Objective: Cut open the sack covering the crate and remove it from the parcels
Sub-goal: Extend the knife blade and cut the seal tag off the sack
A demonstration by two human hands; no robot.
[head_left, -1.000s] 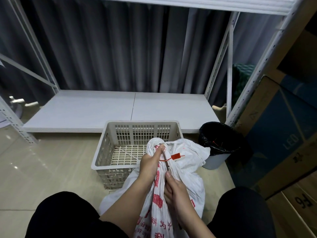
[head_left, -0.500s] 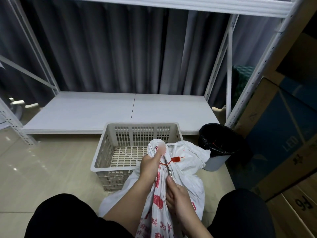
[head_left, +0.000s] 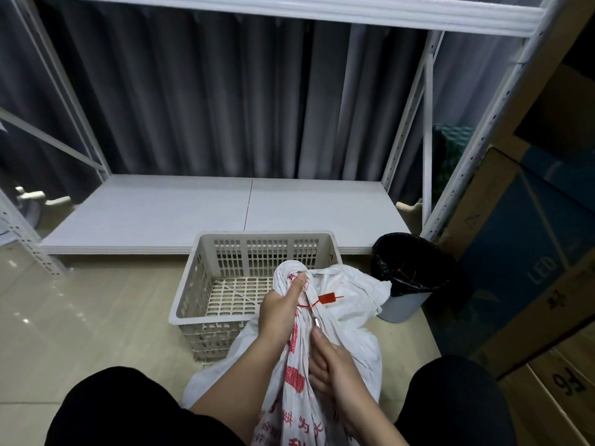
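Both hands are busy on the sack [head_left: 341, 346], sitting on the floor against the crate [head_left: 206, 304]: left hand [head_left: 278, 312] bunching its neck, right hand [head_left: 331, 358] pinching a small blade [head_left: 314, 315] at the red seal tie [head_left: 323, 299]. Woven plastic looks soft and slippery, so gripping the gathered neck seems best.

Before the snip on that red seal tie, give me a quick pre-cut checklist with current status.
1. Left hand grips the bunched sack neck: ok.
2. Right hand holds the cutter: ok.
3. Cutter tip at the red seal tie: ok.
4. Blades actually around the tie: cannot tell.
5. Left fingers clear of the blades: cannot tell, they are close.
6. Bin beside for the scrap: ok.
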